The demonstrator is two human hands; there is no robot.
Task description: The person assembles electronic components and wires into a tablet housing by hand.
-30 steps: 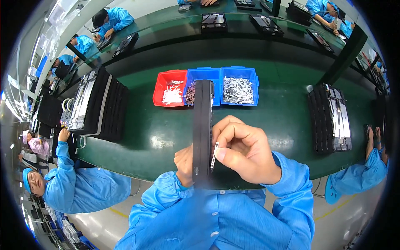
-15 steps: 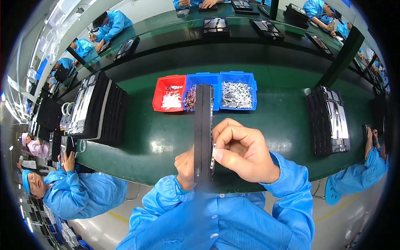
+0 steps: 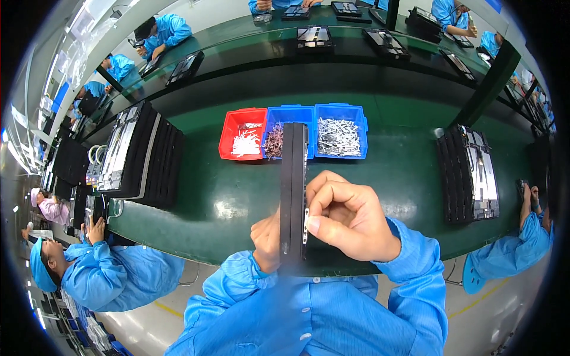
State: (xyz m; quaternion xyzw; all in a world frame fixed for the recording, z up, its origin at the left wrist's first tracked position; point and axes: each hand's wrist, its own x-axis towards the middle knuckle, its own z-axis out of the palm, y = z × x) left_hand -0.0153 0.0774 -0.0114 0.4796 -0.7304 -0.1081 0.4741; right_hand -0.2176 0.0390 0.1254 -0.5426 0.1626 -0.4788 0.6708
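A thick black slab (image 3: 287, 196), made of two layers, stands on edge before me, so its broad faces hardly show. On its left side my left hand (image 3: 265, 238) is curled into a fist against it; the finger ends are hidden. Thumb and fingers of my right hand (image 3: 351, 221) pinch a narrow white strip (image 3: 306, 226) with dark spots, which lies along the slab's right face. Behind the slab are a red bin (image 3: 222, 137) of small white strips, a blue bin (image 3: 291, 108) of brownish pieces, partly covered, and another blue bin (image 3: 363, 133) of silvery white pieces.
Stacks of black trays with silvery parts stand at left (image 3: 163, 157) and right (image 3: 454, 175) on the green table (image 3: 237, 184). A dark shelf (image 3: 249, 65) carrying more units crosses behind. A co-worker in blue (image 3: 119, 276) sits at left; others work beyond.
The white strip now lies straighter and closer along the slab's right face. The slab and both hands have shifted slightly to the right in view. The co-worker at left has turned their head.
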